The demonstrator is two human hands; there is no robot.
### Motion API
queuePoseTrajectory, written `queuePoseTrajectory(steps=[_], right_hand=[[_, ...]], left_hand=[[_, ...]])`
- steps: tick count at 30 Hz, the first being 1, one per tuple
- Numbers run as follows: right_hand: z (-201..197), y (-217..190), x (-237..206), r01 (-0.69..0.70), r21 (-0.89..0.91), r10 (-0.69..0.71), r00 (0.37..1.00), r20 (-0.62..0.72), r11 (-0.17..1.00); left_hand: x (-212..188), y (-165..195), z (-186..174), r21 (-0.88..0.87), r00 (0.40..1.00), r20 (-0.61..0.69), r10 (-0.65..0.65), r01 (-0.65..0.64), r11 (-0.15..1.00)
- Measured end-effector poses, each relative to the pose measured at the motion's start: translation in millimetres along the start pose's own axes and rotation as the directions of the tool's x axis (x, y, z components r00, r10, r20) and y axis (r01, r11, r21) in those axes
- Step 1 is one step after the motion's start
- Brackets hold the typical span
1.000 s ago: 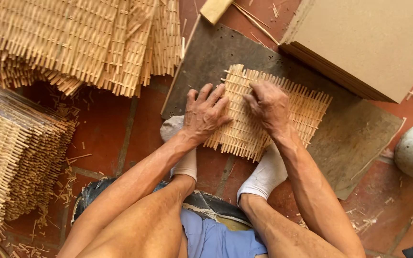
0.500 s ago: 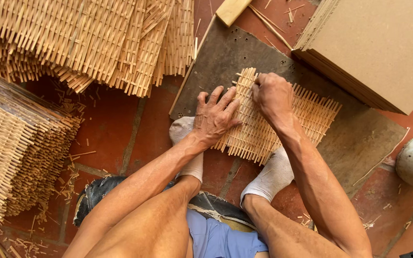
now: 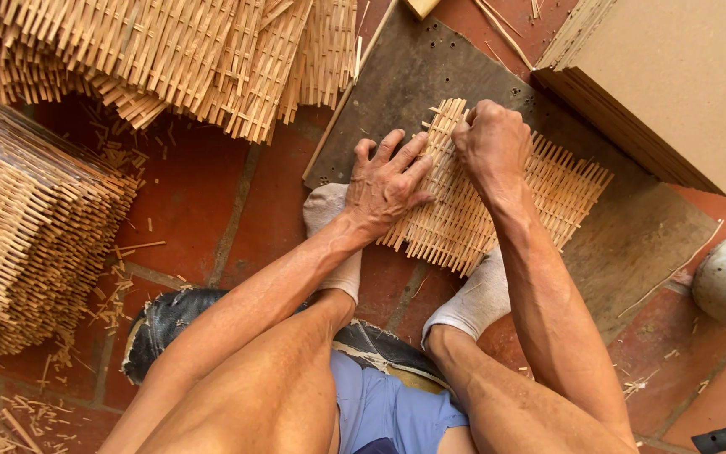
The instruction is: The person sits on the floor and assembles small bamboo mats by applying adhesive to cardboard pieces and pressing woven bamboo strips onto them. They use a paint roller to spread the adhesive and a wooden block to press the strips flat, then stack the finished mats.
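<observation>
Pale split bamboo makes up the small woven mat (image 3: 489, 197) at the centre of the frame, lying on a dark grey board (image 3: 397, 84) set on the red tile floor (image 3: 195, 202). Your left hand (image 3: 388, 181) lies flat on the mat's left part, fingers spread and open, pinning it without gripping anything. Your right hand (image 3: 491, 143) is closed into a tight grip at the mat's upper edge; it seems to pinch a strip end there, but the knuckles hide what is between the fingertips, so that cannot be told for sure. Both socked feet (image 3: 329, 210) sit at the mat's lower edge, against the board.

To work this weave well, I judge you should keep the left palm pressing close to the spot the right hand handles, so the slats do not lift or fan apart. Pull or press along the line of the strip, not across it, or the thin slats may snap. Keep the mat wholly on the board.

Finished mats are heaped at the upper left (image 3: 170, 50), another stack (image 3: 18, 227) stands at the left edge, and flat brown sheets (image 3: 674, 76) fill the upper right.
</observation>
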State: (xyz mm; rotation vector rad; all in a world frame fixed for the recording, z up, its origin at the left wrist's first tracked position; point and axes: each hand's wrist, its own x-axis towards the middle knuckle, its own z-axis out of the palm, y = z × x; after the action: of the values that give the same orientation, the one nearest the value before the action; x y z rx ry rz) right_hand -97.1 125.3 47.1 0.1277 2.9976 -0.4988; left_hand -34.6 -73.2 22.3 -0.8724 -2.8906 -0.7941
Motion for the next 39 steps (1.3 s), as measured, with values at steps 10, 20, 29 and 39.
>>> queuePoseTrajectory(steps=[10, 20, 29, 39], right_hand=[[24, 12, 26, -0.033, -0.220, 0.087, 0.968, 0.236, 0.975], [-23, 14, 44, 0.099, -0.165, 0.005, 0.843, 0.538, 0.981], [-23, 31, -2, 0.146, 0.351, -0.212, 0.964, 0.159, 0.925], [12, -4, -132, 0.267, 0.297, -0.292, 0.955, 0.042, 0.917]], left_hand=[[-1, 0, 4, 0.019, 1.000, -0.010, 0.011, -0.011, 1.000], [-3, 1, -2, -0.040, 0.998, -0.063, 0.011, -0.013, 0.999], [-4, 0, 1, -0.030, 0.999, -0.032, 0.007, -0.008, 1.000], [-4, -4, 5, -0.043, 0.998, -0.061, -0.007, 0.004, 0.999]])
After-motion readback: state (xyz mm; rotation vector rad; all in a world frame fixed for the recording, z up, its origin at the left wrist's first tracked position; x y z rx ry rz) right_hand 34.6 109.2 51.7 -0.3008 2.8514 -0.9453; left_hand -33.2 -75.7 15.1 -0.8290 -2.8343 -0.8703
